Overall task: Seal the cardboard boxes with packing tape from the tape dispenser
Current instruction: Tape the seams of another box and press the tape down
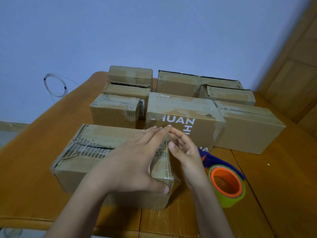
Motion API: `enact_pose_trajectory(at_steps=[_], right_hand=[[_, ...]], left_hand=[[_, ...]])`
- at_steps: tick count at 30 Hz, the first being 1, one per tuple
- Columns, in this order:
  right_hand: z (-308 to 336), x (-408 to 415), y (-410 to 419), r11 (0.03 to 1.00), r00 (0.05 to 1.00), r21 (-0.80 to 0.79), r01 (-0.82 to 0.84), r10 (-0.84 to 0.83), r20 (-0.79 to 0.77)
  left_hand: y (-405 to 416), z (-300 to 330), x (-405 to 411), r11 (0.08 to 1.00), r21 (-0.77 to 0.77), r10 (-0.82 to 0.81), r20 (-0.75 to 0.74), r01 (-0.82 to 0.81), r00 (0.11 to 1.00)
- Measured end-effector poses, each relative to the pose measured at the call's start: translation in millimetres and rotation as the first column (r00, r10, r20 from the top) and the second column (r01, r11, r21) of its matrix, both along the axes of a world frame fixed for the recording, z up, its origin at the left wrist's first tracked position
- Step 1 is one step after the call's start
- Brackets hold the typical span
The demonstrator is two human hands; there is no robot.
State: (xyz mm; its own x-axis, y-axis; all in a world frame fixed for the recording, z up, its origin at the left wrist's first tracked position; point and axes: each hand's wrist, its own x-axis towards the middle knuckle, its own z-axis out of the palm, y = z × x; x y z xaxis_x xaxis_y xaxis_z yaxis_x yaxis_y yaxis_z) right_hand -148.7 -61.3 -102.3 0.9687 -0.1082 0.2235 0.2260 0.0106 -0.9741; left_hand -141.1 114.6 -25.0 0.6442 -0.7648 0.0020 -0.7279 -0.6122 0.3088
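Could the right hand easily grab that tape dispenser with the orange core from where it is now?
Probably yes. The tape dispenser lies on the table just beside the right hand, with nothing between them. The hand holds nothing; its fingers only touch the near box, so it looks free to reach over.

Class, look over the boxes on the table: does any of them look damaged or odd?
Yes. The nearest box, under the left hand, has its top paper torn away, baring corrugated ridges. The small box behind it shows the same stripping. Two boxes at the back have ragged top edges.
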Motion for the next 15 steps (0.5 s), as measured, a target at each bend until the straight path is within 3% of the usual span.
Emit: enact_pose_trajectory(at_steps=[6, 11, 15], right_hand=[[-4, 6, 10, 0.983, 0.998, 0.175, 0.051, -0.058, 0.030], [-5, 8, 16, 0.929, 0.993, 0.351, 0.119, -0.104, -0.062], [1, 7, 15, 0.917, 0.986, 0.366, 0.162, -0.131, -0.107]], left_hand=[[0, 1, 0, 1.000, 0.016, 0.008, -0.015, -0.008, 1.000], [0, 2, 0, 1.000, 0.021, 0.012, -0.026, -0.012, 1.000], [-1, 2, 0, 1.000, 0.023, 0.013, -0.042, -0.012, 0.999]])
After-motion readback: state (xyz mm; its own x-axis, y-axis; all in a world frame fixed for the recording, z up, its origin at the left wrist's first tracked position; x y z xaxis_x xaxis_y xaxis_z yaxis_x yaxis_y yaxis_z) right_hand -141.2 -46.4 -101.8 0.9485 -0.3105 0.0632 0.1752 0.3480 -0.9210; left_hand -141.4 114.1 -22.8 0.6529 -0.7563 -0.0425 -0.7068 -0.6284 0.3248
